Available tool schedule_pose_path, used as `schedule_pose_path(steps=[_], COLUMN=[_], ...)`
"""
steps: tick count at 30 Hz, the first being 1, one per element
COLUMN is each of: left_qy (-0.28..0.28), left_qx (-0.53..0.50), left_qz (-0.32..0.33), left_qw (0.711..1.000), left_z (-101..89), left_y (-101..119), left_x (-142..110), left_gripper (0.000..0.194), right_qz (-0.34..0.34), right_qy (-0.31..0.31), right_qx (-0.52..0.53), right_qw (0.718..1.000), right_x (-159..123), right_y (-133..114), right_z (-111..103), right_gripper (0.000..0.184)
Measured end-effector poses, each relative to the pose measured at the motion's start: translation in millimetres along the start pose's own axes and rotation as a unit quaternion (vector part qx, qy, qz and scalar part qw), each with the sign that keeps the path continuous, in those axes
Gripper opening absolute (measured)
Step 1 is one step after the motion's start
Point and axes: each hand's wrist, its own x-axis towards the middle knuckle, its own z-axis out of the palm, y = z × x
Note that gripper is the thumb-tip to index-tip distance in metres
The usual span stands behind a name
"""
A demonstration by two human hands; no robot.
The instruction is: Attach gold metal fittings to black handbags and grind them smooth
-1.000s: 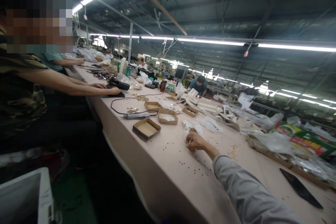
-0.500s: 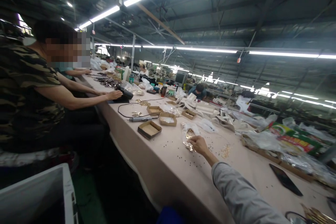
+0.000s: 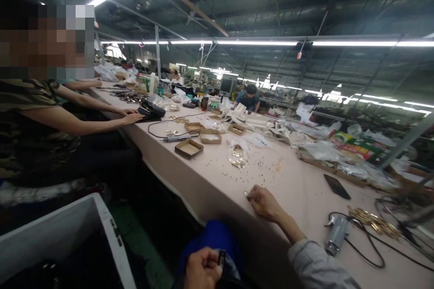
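My right hand (image 3: 266, 203) is closed in a pinch over the near edge of the table. A small gold-coloured metal fitting (image 3: 246, 194) shows at its fingertips. Low in the view, my left hand (image 3: 202, 268) is closed around a small dark piece with a shiny part (image 3: 221, 259); I cannot make out its exact kind. Beyond my right hand, a clear plastic bag (image 3: 241, 142) lies with gold-coloured metal fittings (image 3: 237, 162) spilling from its mouth. Tiny dark bits (image 3: 233, 178) are scattered on the tabletop between them.
Shallow cardboard boxes (image 3: 189, 149) and a grey pen-like tool (image 3: 176, 138) lie further left. On the right are a phone (image 3: 337, 186), a grey corded tool (image 3: 337, 235) and a gold-coloured pile (image 3: 375, 221). A co-worker sits left, beyond a grey bin (image 3: 101, 207).
My right hand has come back from the plastic bag towards the table's near edge with a fitting. My left hand has come into view with the dark piece. The view has shifted right and down.
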Motion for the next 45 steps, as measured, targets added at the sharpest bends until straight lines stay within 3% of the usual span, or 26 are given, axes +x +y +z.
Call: schedule_pose_path(steps=[2, 6, 10, 13, 18, 27, 36, 41, 45], left_qy=[-0.008, 0.000, 0.006, 0.014, 0.032, 0.035, 0.031, 0.027, 0.025], left_qx=[-0.005, 0.002, 0.015, 0.015, 0.018, 0.026, 0.013, 0.013, 0.010], left_qz=[0.013, 0.030, 0.025, 0.033, 0.045, 0.047, 0.037, 0.039, 0.035], left_qw=[1.000, 1.000, 1.000, 0.999, 0.998, 0.998, 0.999, 0.999, 0.999], left_z=[1.1, 4.6, 8.5, 10.5, 12.8, 22.7, 22.9, 22.8, 22.3], left_y=[-8, -16, -15, -12, -1, 10, 15, 22, 21], left_x=[1, -1, -6, -11, -20, -27, -30, -31, -31], left_gripper=[0.009, 0.011, 0.013, 0.014, 0.014, 0.014, 0.010, 0.008, 0.009], right_qz=[0.033, 0.104, 0.139, 0.152, 0.147, 0.172, 0.132, 0.121, 0.110], right_qy=[0.013, 0.054, 0.060, 0.055, 0.029, 0.044, 0.022, 0.023, 0.020], right_qx=[0.011, 0.007, 0.011, 0.024, 0.043, 0.027, 0.029, 0.021, 0.011], right_qw=[0.999, 0.993, 0.988, 0.987, 0.988, 0.984, 0.991, 0.992, 0.994], right_x=[-7, 2, 16, 20, 15, 12, -4, 2, 4], right_y=[6, 7, -3, -7, -7, -8, -15, -12, -17], right_z=[1, 9, 24, 29, 28, 28, 31, 29, 29], right_gripper=[0.021, 0.018, 0.007, 0.016, 0.012, 0.012, 0.011, 0.021, 0.010])
